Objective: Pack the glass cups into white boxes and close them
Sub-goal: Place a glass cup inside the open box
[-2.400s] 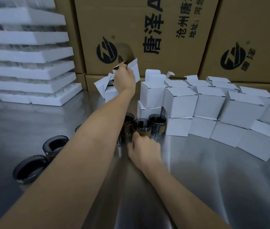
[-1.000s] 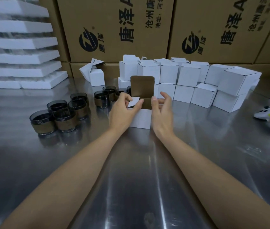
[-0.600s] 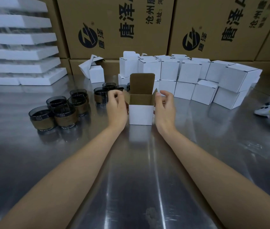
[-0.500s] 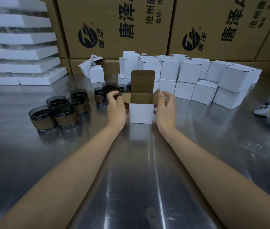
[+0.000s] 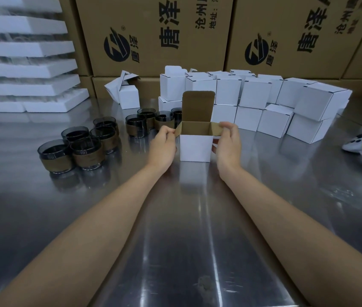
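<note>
On the steel tabletop (image 5: 186,218), dark glass cups (image 5: 87,151) are grouped at the left. Beside them, an open white box (image 5: 195,148) is stood upright, lid flap raised; its left side flap is pinched by the fingers of the left hand (image 5: 162,147), its right flap by those of the right hand (image 5: 229,147). Behind, rightward, closed white boxes (image 5: 255,94) are stacked.

One head-worn view is aimed forward and down. The shiny steel tabletop (image 5: 186,240) is seen from close.
</note>
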Available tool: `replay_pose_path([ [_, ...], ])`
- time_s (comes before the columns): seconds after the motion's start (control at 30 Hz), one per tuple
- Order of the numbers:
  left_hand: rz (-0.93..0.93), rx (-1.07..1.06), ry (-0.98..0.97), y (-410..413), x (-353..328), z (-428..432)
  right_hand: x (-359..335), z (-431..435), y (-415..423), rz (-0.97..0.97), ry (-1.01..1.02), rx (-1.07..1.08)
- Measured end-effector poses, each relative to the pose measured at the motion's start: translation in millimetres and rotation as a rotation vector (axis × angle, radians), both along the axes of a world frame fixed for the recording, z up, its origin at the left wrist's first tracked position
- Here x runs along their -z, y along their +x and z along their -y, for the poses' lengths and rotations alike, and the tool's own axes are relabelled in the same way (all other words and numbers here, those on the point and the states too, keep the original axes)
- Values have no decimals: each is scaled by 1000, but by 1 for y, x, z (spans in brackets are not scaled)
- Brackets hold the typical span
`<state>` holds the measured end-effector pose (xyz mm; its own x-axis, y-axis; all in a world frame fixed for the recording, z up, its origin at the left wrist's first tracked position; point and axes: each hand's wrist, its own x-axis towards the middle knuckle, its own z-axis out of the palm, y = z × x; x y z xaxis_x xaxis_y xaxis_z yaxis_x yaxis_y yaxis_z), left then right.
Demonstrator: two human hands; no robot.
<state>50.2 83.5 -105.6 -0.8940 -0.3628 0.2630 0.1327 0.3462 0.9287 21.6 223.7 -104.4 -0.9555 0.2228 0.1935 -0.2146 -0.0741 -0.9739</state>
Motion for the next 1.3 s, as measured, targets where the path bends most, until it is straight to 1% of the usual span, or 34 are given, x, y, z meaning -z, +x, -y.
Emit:
replay_pose_path([
  [0.17,-4,59,12,-2,2,4,1,0,0,-22,101,29],
  [0.27,-11,89,-27,-1,3,5,2,0,1,-3,282,42],
  [0.33,-17,101,-53,0,2,6,0,-1,0,35,341,2],
  [0.47,-39,86,-129,4,1,5,-1,-4,1,17,296,-29],
  [0.57,-52,60,-165,7,0,3,1,-6,1,13,218,-45],
  [0.63,-44,71,-130,9,-1,2,2,-6,0,26,163,-67],
  [0.73,-5,90,-107,11,-3,-1,0,-6,0,-70,135,-141],
  [0.8,-3,126,-50,12,-3,-1,-2,-6,0,-115,132,-200],
  [0.9,-12,178,39,12,-4,0,-8,-14,-5,-136,187,-237],
  [1.07,-10,214,77,11,-5,0,-12,-20,-14,-103,249,-299],
  [1.13,-7,222,93,11,-5,0,-9,-20,-15,-99,271,-291],
  [1.3,-1,232,67,12,-5,2,-5,-22,-16,-128,438,-236],
])
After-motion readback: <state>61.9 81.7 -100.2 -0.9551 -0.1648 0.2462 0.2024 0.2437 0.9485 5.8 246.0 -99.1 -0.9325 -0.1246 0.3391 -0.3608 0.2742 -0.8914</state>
